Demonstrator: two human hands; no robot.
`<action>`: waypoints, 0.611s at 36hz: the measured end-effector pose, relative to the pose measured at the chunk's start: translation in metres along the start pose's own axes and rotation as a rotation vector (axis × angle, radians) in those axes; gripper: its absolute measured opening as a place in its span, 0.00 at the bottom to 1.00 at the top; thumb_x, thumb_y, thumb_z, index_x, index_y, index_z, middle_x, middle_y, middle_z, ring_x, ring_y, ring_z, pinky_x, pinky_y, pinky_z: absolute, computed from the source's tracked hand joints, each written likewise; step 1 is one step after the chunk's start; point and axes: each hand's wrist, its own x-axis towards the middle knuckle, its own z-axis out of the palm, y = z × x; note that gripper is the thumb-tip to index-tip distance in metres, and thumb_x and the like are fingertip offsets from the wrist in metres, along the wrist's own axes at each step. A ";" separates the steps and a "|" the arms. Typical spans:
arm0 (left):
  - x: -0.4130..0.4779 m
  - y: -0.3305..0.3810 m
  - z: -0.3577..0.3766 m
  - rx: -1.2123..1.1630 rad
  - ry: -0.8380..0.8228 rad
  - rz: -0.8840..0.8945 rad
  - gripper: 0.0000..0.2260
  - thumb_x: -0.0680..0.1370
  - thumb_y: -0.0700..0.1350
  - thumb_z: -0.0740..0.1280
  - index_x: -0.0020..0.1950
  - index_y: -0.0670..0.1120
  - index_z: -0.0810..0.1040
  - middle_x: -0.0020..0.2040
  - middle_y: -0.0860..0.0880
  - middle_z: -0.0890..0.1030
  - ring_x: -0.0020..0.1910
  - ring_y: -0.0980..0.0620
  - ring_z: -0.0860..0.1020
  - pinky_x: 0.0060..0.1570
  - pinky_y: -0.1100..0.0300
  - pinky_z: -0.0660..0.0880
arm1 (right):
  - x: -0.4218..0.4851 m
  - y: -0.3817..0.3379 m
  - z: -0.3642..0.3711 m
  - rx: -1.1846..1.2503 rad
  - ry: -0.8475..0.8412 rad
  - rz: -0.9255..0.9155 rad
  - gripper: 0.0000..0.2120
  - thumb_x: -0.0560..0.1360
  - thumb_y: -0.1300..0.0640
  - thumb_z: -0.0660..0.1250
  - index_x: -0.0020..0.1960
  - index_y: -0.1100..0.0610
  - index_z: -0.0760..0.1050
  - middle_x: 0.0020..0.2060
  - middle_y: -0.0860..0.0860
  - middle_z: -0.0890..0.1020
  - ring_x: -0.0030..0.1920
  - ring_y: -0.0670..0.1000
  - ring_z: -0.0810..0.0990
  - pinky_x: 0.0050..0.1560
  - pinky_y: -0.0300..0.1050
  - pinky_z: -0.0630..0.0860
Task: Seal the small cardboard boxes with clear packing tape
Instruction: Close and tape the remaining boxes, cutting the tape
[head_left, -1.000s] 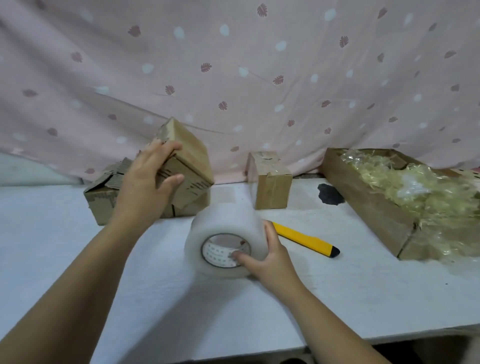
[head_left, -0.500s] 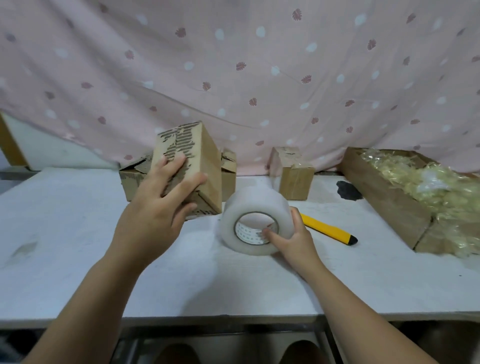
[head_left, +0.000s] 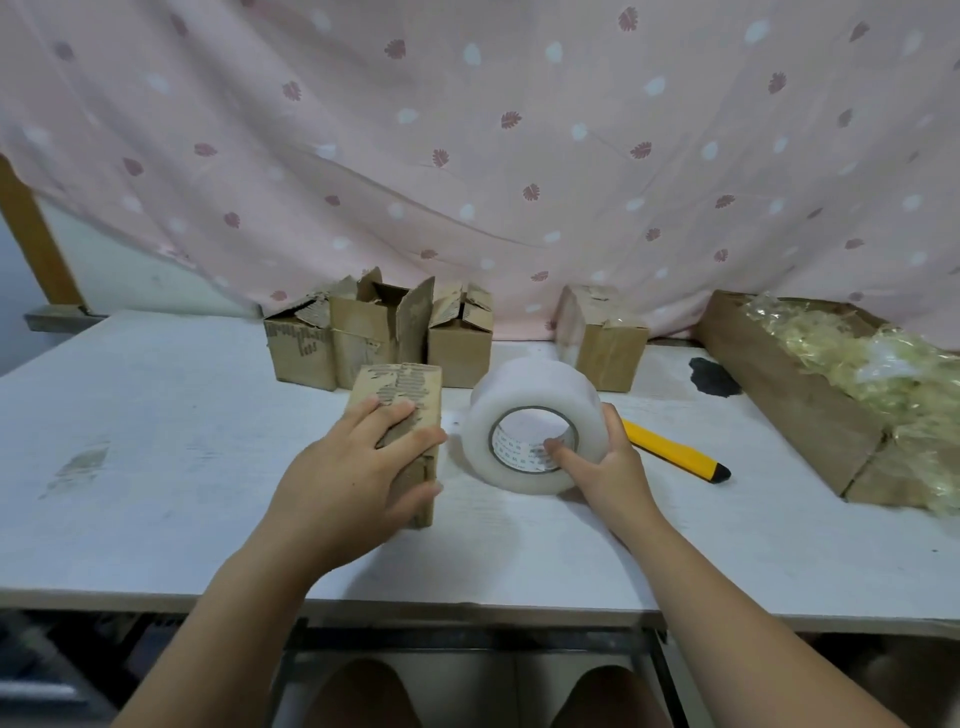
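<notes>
Box (head_left: 402, 384) now down on table (head_left: 156, 415), within curled left grip (head_left: 348, 467); tape roll (head_left: 530, 387) within right grip (head_left: 608, 462).

Head cam, fwd/down, close over table (head_left: 156, 415)

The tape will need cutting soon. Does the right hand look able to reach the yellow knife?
Probably yes: the knife lies just beside the right hand, nothing between, but that hand now holds the tape roll.
</notes>
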 end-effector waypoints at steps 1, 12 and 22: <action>0.002 0.002 0.000 -0.009 -0.011 -0.020 0.21 0.76 0.59 0.65 0.69 0.58 0.73 0.72 0.51 0.70 0.73 0.45 0.63 0.57 0.44 0.75 | 0.000 0.000 0.000 -0.003 0.002 -0.002 0.18 0.71 0.53 0.77 0.53 0.39 0.72 0.39 0.41 0.81 0.40 0.43 0.82 0.32 0.41 0.79; 0.011 0.011 0.016 0.060 0.049 -0.057 0.18 0.73 0.49 0.73 0.63 0.47 0.80 0.61 0.40 0.79 0.61 0.33 0.74 0.56 0.36 0.73 | -0.001 -0.005 0.003 -0.199 0.084 0.031 0.25 0.69 0.50 0.77 0.61 0.40 0.68 0.42 0.40 0.80 0.41 0.35 0.79 0.32 0.28 0.72; 0.004 0.009 0.022 0.014 0.177 -0.115 0.21 0.77 0.57 0.58 0.58 0.47 0.82 0.59 0.40 0.80 0.60 0.35 0.77 0.54 0.37 0.75 | 0.006 -0.027 0.012 -0.006 0.039 0.425 0.20 0.72 0.53 0.74 0.58 0.51 0.68 0.50 0.55 0.81 0.42 0.55 0.85 0.33 0.43 0.81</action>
